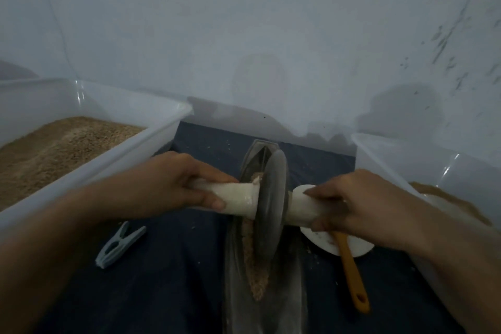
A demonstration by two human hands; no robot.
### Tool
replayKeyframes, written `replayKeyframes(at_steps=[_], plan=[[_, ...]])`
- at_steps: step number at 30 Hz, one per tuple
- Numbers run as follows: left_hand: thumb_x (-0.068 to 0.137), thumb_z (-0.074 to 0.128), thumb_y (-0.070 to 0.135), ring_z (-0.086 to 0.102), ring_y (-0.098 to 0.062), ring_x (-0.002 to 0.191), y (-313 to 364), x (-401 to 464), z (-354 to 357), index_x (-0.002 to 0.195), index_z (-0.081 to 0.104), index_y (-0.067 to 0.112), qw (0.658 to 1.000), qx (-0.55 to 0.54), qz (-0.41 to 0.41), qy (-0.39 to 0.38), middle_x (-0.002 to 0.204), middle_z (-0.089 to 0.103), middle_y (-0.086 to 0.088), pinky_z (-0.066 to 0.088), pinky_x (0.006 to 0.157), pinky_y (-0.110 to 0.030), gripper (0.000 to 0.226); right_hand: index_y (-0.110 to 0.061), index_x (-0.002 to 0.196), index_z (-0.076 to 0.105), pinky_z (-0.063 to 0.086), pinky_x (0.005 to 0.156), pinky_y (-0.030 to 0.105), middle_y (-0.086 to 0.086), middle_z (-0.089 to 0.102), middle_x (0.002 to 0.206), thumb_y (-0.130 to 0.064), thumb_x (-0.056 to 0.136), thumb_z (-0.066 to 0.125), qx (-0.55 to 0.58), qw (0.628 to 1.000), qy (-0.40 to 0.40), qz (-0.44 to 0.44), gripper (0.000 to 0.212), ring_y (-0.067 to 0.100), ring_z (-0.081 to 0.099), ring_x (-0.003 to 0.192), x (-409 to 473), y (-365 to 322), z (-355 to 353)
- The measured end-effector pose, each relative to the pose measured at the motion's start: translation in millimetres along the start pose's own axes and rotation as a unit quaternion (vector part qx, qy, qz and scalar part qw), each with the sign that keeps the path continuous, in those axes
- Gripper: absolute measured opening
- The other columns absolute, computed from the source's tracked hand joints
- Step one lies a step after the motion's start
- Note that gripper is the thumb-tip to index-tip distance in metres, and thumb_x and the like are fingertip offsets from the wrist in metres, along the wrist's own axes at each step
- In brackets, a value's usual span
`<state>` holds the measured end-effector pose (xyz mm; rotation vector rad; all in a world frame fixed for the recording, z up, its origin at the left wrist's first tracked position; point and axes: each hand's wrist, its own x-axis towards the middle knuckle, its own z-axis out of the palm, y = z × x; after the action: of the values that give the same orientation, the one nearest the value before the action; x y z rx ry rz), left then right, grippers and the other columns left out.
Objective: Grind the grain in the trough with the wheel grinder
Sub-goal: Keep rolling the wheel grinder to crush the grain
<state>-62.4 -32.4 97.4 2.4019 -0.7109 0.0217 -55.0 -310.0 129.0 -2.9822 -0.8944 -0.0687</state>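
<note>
The person holds the wheel grinder point(271, 206) with both hands, one on each side of the dark disc. The left hand point(173, 184) grips the pale handle on the left; its fingers point(214, 202) are curled around the handle and the thumb lies on top. The right hand point(349, 206) grips the handle on the right side in the same way, with the fingers wrapped over it.

The disc stands upright inside the trough point(282, 279), a long narrow dark vessel which lies on the dark blue cloth point(168, 279) and points away from the person toward the wall. The grain point(253, 271) lies in the groove of the trough, a brown crushed strip on the left of the disc, and a little of it sticks to the handle just beside the disc.

On the left edge of the cloth stands a white plastic tub point(151, 138) filled with brown grain. On the right edge stands another white tub point(406, 165), with some brown material inside. Between the trough and the right tub lies a white plate point(355, 248), partly hidden under the right hand, and an orange-handled tool point(352, 276) rests across it. A pale blue clothes peg point(119, 248) lies on the cloth near the left tub. Small crumbs are scattered around the trough.
</note>
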Motion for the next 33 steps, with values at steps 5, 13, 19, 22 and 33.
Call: replayKeyframes(at_steps=[5, 13, 19, 22, 33], plan=[[0.071, 0.064, 0.050, 0.061, 0.007, 0.097, 4, -6, -9, 0.111, 0.063, 0.049, 0.995, -0.065, 0.005, -0.079, 0.104, 0.066, 0.028, 0.044, 0.085, -0.011, 0.040, -0.038, 0.115, 0.062, 0.048, 0.081, 0.025, -0.013, 0.068, 0.095, -0.052, 0.078, 0.064, 0.026, 0.996, -0.081, -0.007, 0.039, 0.001, 0.060, 0.086, -13, -6, -14], [0.083, 0.062, 0.040, 0.060, -0.003, 0.099, -10, 13, 21, 0.117, 0.052, 0.053, 0.979, 0.119, -0.038, 0.159, 0.111, 0.065, 0.017, 0.044, 0.084, -0.023, 0.038, -0.025, 0.124, 0.056, 0.033, 0.084, 0.023, -0.002, 0.059, 0.119, -0.023, 0.093, 0.053, -0.037, 0.991, 0.115, 0.050, 0.031, 0.013, 0.049, 0.108, 21, 1, 29], [0.080, 0.068, 0.036, 0.061, -0.005, 0.098, -7, 15, 20, 0.117, 0.057, 0.046, 0.976, 0.134, 0.013, 0.171, 0.108, 0.066, 0.015, 0.044, 0.085, -0.022, 0.040, -0.031, 0.125, 0.053, 0.036, 0.081, 0.023, -0.004, 0.058, 0.117, -0.029, 0.092, 0.054, -0.072, 0.992, 0.095, 0.044, 0.033, 0.013, 0.049, 0.107, 20, 2, 26], [0.072, 0.063, 0.051, 0.059, 0.011, 0.095, -1, 3, 4, 0.106, 0.056, 0.059, 0.999, 0.024, -0.009, 0.042, 0.100, 0.065, 0.033, 0.043, 0.085, -0.009, 0.035, -0.039, 0.121, 0.055, 0.038, 0.076, 0.020, -0.010, 0.063, 0.109, -0.038, 0.088, 0.058, -0.070, 0.997, 0.032, 0.013, 0.034, 0.007, 0.055, 0.098, 7, -4, 9], [0.081, 0.064, 0.040, 0.057, 0.010, 0.093, 2, 6, 8, 0.100, 0.052, 0.064, 0.994, 0.076, -0.029, 0.074, 0.095, 0.063, 0.032, 0.041, 0.080, -0.010, 0.033, -0.038, 0.125, 0.053, 0.044, 0.085, 0.027, -0.006, 0.063, 0.111, -0.034, 0.090, 0.055, -0.048, 0.997, 0.053, 0.028, 0.035, 0.011, 0.056, 0.101, 6, -5, 10]])
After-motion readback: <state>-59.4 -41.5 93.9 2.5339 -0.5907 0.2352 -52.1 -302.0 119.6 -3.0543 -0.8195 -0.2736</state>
